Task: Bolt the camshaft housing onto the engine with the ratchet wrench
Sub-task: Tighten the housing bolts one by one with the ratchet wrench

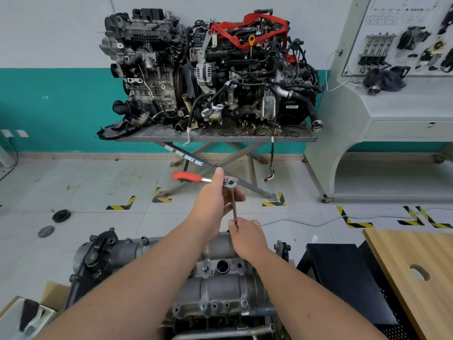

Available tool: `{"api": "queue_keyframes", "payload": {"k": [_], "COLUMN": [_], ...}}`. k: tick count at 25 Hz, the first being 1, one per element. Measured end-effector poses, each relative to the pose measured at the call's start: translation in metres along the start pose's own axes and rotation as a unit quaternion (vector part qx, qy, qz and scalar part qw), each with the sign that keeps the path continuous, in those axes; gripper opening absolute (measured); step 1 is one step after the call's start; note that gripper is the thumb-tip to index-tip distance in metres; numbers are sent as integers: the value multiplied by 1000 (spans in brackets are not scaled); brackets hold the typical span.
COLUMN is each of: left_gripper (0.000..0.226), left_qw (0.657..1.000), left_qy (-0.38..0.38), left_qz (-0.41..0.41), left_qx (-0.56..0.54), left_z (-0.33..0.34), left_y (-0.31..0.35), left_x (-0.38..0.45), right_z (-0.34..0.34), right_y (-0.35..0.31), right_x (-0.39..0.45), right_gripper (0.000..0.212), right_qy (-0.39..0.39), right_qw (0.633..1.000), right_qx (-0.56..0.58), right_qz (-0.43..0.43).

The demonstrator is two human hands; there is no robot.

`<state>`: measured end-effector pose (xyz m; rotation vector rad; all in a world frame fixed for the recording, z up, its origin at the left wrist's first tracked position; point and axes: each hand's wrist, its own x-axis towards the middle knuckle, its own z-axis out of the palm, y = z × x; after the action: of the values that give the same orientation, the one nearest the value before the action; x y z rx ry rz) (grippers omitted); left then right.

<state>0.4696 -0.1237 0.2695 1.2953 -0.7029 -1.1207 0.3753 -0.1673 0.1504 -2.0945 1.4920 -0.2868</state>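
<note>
Both hands grip one ratchet wrench [229, 182]: my left hand [215, 195] wraps its head, my right hand [246, 235] pinches the extension's lower end above one camshaft housing [215, 288]. Two engines [208, 69] stand behind.

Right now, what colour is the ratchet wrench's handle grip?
Red, on the ratchet wrench; the head view, the only one, shows it sticking out left of the left hand.

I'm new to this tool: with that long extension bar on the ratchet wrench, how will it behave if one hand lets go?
The ratchet wrench looks steel, so probably stiff and heavy for its size. Its head and red handle sit atop the thin extension bar, so it seems top-heavy and apt to tip sideways. The left hand steadies the top and the right hand pinches the base; releasing either likely lets it wobble.
</note>
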Motion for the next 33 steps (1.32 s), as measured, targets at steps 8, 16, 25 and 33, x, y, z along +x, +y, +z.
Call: {"api": "queue_keyframes", "payload": {"k": [8, 16, 25, 33], "left_gripper": [29, 29, 49, 39], "left_qw": [936, 581, 803, 989], "left_qy": [-85, -67, 10, 46], "left_qz": [-1, 324, 415, 127], "left_qx": [341, 743, 428, -64], "left_z": [2, 5, -2, 13], "left_y": [46, 36, -23, -29], "left_x": [9, 4, -10, -20], "right_z": [-1, -4, 2, 1], "right_y": [-1, -3, -1, 0], "right_x": [-1, -4, -3, -1], "right_gripper": [42, 33, 28, 32], "right_qy": [-8, -12, -11, -2], "right_qw": [1000, 1000, 997, 1000], "right_qx": [5, 6, 79, 8], "right_qz": [-3, 0, 5, -8]}}
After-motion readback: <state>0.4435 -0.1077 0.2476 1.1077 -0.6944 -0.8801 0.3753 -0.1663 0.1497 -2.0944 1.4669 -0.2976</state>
